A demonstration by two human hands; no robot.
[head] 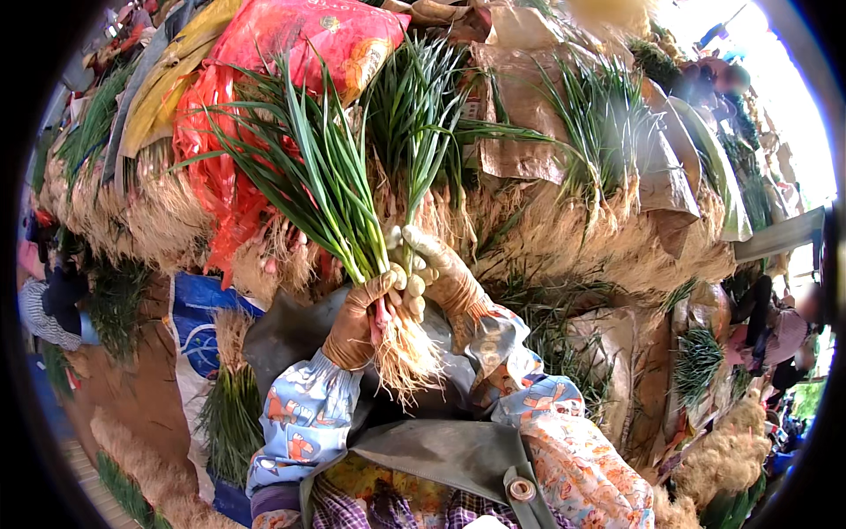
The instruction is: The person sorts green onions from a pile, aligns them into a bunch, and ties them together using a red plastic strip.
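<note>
My left hand (pixel 360 317), in a soiled glove, grips a bunch of green-leaved allium plants (pixel 330 192) near its pinkish bulbs. The pale roots (pixel 410 357) hang below, over a dark apron (pixel 436 449). My right hand (pixel 439 271), gloved too, meets the left at the bulbs; thumb and fingers pinch the stem of a smaller plant (pixel 423 159) that stands upright beside the bunch. Its lower end is hidden behind the fingers. Patterned sleeves cover both forearms.
A long heap of rooted plants (pixel 548 238) runs across in front, partly under brown sacking (pixel 522 112) and a red bag (pixel 297 40). A tied bundle (pixel 231 403) lies on a blue and white sheet (pixel 198 330) at the left. People sit at the far left (pixel 49 307) and far right (pixel 780 330).
</note>
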